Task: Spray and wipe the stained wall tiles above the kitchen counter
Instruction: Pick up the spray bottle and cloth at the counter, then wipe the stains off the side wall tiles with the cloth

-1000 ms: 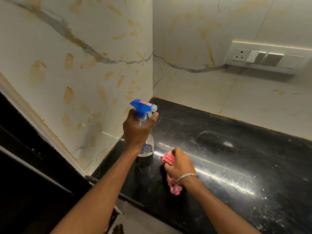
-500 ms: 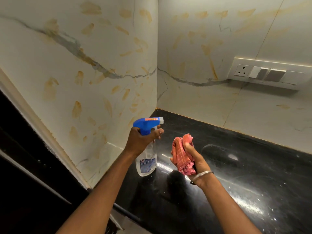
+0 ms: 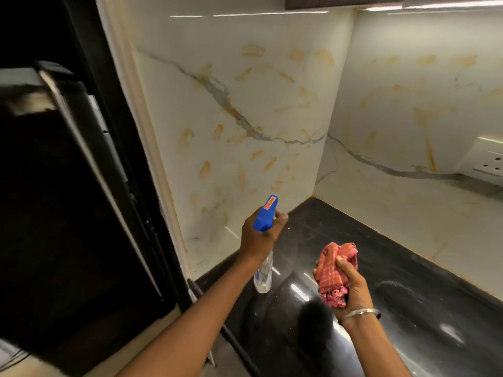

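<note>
My left hand (image 3: 258,238) grips the neck of a clear spray bottle (image 3: 263,276) with a blue trigger head (image 3: 265,213), held in the air with the nozzle aimed at the left wall tile (image 3: 245,118). That white marble-look tile carries several orange-brown smears. The back wall tile (image 3: 408,110) is smeared too. To the right and a little lower, my right hand (image 3: 351,284) holds a bunched pink-red checked cloth (image 3: 333,270) above the black counter (image 3: 353,240).
A white socket and switch plate (image 3: 490,161) sits on the back wall at the right edge. A dark appliance or cabinet (image 3: 68,186) fills the left side beyond the wall's cream edge trim (image 3: 152,159). The glossy counter runs right and toward me.
Both hands lifted off the counter, the left raising the bottle, the right picking up the cloth. The bottle's nozzle turned toward the left wall and my view swung up and left.
</note>
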